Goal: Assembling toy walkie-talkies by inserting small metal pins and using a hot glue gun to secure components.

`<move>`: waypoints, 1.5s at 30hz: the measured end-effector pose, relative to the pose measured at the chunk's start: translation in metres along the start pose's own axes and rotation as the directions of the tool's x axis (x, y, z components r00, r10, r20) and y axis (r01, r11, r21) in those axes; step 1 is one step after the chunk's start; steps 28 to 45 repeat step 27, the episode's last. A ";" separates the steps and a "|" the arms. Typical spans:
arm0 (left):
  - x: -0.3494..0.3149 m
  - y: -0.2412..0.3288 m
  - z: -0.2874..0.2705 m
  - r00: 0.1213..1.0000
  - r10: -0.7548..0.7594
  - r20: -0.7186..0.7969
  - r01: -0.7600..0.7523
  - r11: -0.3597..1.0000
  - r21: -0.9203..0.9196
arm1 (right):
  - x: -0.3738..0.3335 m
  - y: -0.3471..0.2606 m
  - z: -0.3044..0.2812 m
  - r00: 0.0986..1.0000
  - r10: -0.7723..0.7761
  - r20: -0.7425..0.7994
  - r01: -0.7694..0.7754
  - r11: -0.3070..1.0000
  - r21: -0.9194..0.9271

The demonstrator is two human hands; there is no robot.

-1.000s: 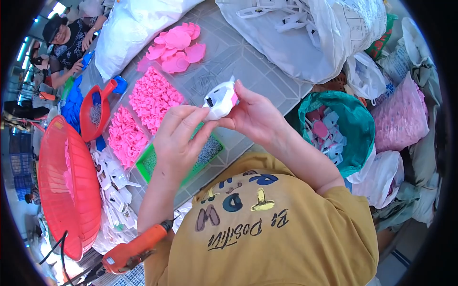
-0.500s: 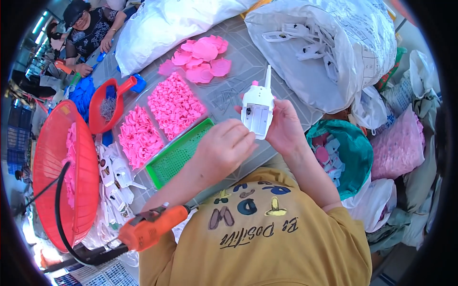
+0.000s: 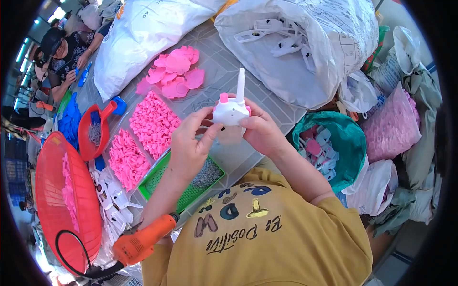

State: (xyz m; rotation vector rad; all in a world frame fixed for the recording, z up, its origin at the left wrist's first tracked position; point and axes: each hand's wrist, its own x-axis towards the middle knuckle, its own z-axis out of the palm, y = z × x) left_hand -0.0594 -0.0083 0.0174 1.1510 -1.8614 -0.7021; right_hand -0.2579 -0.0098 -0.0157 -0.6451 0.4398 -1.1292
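A round red plastic basket [image 3: 62, 200] occupies the lower left of the frame, with an orange power screwdriver [image 3: 143, 238] at the lower centre-left and a shallow green mesh tray of small metal screws [image 3: 183, 183] just above it. Two heaps of small pink plastic pieces [image 3: 143, 133] lie left of centre, with flat pink discs [image 3: 174, 76] above them and a red scoop [image 3: 93, 133] at their left. Large white plastic sacks [image 3: 305, 47] fill the top, and a teal bag of mixed parts [image 3: 327, 148] sits at right.
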 end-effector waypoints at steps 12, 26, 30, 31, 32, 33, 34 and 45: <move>-0.010 -0.021 0.003 0.945 -0.319 0.078 0.311 0.793 -0.524 | 0.020 0.008 -0.007 0.997 -0.011 0.073 0.025 0.982 -0.187; -0.014 -0.030 0.001 0.926 -0.268 0.265 0.328 0.919 -0.219 | 0.022 -0.005 0.003 0.966 -0.055 -0.252 -0.047 0.923 -0.383; -0.007 -0.029 -0.011 0.948 -0.245 0.203 0.262 0.963 -0.062 | 0.022 -0.001 -0.003 0.971 0.004 -0.238 -0.086 0.938 -0.337; -0.007 -0.029 -0.011 0.948 -0.245 0.203 0.262 0.963 -0.062 | 0.022 -0.001 -0.003 0.971 0.004 -0.238 -0.086 0.938 -0.337; -0.007 -0.029 -0.011 0.948 -0.245 0.203 0.262 0.963 -0.062 | 0.022 -0.001 -0.003 0.971 0.004 -0.238 -0.086 0.938 -0.337; -0.007 -0.029 -0.011 0.948 -0.245 0.203 0.262 0.963 -0.062 | 0.022 -0.001 -0.003 0.971 0.004 -0.238 -0.086 0.938 -0.337; -0.007 -0.029 -0.011 0.948 -0.245 0.203 0.262 0.963 -0.062 | 0.022 -0.001 -0.003 0.971 0.004 -0.238 -0.086 0.938 -0.337; -0.007 -0.029 -0.011 0.948 -0.245 0.203 0.262 0.963 -0.062 | 0.022 -0.001 -0.003 0.971 0.004 -0.238 -0.086 0.938 -0.337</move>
